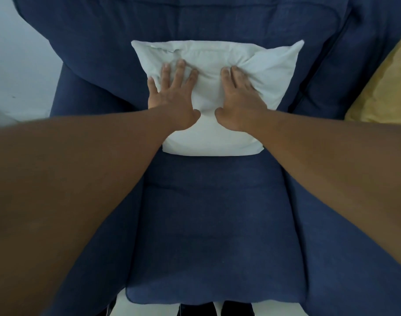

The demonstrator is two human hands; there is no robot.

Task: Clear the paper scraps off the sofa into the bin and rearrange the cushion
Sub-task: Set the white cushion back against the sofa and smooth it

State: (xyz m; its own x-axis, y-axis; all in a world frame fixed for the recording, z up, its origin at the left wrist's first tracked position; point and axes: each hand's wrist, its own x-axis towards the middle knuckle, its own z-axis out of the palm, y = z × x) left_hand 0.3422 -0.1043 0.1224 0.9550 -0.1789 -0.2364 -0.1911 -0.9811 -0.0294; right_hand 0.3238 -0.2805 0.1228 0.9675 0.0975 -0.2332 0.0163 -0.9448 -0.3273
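From the head camera, a white cushion (217, 92) leans upright against the backrest of a blue sofa (213, 213), its lower edge resting on the seat. Both hands press flat on its front. The left hand (174, 99) has its fingers spread wide, gripping nothing. The right hand (239, 99) lies palm down with fingers close together, the fabric puckered at their tips. A yellow cushion (386, 87) sits at the far right, well apart from the white one.
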